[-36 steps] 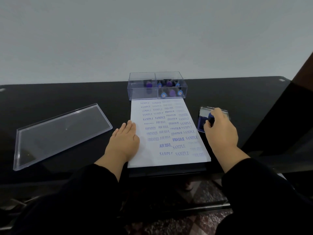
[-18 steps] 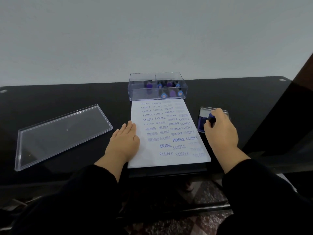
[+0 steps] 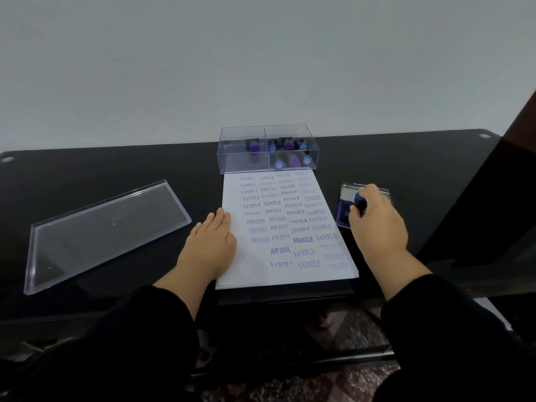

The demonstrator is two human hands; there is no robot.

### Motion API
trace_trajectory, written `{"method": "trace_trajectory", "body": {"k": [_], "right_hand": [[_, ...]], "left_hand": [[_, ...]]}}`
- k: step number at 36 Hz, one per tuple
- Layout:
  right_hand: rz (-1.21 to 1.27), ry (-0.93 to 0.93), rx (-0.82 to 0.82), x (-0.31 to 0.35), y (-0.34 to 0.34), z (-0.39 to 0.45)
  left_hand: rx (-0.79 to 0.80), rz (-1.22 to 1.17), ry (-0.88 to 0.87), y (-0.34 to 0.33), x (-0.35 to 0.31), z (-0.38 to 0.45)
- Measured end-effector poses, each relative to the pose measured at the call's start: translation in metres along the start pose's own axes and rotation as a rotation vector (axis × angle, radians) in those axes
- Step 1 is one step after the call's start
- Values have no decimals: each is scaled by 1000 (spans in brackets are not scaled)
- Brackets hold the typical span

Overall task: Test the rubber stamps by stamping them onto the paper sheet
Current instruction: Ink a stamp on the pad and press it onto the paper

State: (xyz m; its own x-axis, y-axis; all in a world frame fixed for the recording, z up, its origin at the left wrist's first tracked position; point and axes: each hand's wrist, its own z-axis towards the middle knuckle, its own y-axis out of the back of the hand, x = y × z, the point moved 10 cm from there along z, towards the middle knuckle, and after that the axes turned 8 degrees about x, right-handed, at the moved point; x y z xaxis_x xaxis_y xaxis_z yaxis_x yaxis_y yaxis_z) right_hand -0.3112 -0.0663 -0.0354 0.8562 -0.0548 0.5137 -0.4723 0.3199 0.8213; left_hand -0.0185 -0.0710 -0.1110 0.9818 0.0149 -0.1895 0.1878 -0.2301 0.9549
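Observation:
A white paper sheet lies in the middle of the black table, covered with blue prints such as SAMPLE, FRAGILE and AIR MAIL. My left hand rests flat on its left edge. To the right of the sheet, my right hand grips a blue-handled rubber stamp down on an open blue ink pad. A clear two-compartment box at the sheet's far end holds several more blue and purple stamps.
The box's clear lid lies flat on the table to the left. A white wall stands behind the table. A dark panel rises at the right edge. Patterned floor shows below the table's front edge.
My right hand shifted slightly on the ink pad with the stamp. The left hand stayed flat on the paper.

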Motion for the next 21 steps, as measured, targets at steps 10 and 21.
{"method": "trace_trajectory", "body": {"k": [10,21], "right_hand": [[38,14,19,0,1,-1],[23,37,25,16,12,-3]], "left_hand": [[1,-9,6,1,-1,-1],[8,-8,-2,0,-1,0]]}}
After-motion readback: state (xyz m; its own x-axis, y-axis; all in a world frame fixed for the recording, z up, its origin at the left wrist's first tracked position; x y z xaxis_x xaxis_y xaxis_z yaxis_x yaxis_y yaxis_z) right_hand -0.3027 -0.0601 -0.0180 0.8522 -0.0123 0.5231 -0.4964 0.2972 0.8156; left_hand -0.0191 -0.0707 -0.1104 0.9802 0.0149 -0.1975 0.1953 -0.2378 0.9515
